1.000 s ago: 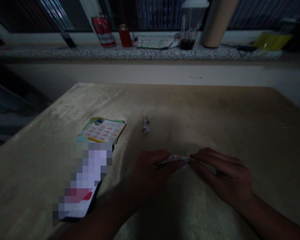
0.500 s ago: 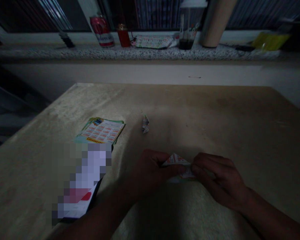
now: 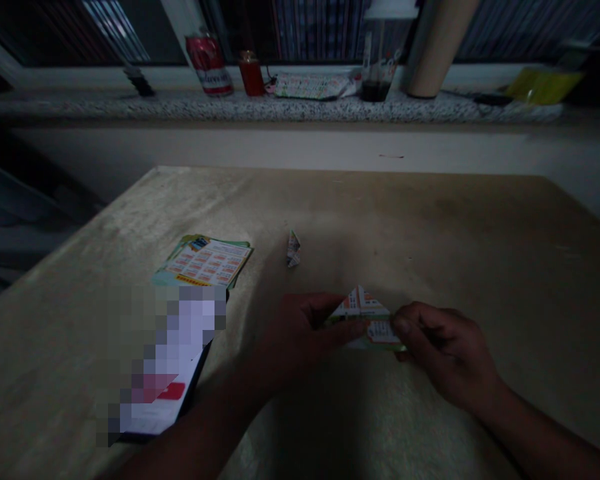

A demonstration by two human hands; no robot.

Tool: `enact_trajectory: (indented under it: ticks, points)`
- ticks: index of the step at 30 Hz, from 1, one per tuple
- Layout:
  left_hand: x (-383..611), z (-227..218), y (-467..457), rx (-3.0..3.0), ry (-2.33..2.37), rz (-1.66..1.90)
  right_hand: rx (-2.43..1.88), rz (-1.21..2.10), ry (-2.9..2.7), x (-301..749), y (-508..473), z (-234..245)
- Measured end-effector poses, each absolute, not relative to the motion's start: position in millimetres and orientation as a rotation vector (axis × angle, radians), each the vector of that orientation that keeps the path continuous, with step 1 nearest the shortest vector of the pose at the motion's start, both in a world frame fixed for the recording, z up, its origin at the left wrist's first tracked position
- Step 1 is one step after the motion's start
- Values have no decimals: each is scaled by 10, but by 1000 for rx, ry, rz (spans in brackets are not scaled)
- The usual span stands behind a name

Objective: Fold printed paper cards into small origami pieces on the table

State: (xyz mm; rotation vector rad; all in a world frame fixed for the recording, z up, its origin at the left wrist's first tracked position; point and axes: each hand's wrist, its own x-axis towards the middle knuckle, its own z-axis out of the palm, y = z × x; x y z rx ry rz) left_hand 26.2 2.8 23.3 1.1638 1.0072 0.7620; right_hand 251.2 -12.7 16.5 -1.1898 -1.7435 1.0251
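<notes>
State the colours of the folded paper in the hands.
The folded paper shows white with orange print and some green, best in the head view.

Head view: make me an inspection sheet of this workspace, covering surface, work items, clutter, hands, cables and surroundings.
Surface: tabletop, pale, with scattered marks.
Work items: folded paper, printed, with a pointed top; small folded piece lying beyond it; printed sheets stacked to the left.
Clutter: phone, screen partly pixelated.
Hands: left hand and right hand both grip the folded paper.
Cables: cannot tell; the windowsill is dim.
Surroundings: red can and lidded cup on the sill.
</notes>
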Motion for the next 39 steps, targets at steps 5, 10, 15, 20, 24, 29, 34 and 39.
enact_trajectory:
  ticks: [5,10,15,20,24,29,34,39]
  points:
    - [220,206,19,1254,1111,689,-1197,1005,-1706,2514,-112,155]
    - [219,181,37,1205,1051,676,-1148,1012,-1754,2518,-79,126]
    - [251,179,40,1146,942,655,-1118,1150,-1763,2544,-85,94]
    - [318,184,-5,1097,918,652,-1046,1240,-1742,2538,-104,102]
    - [330,194,-23,1100,903,658,-1016,1233,-1745,2488,-99,99]
    - [319,212,-14,1076,861,680,-963,1318,-1757,2478,-93,100]
    - [324,214,3,1062,746,605,-935,1402,-1736,2520,-87,119]
    - [284,220,25,1156,863,715,-1061,1354,-1621,2531,-67,176]
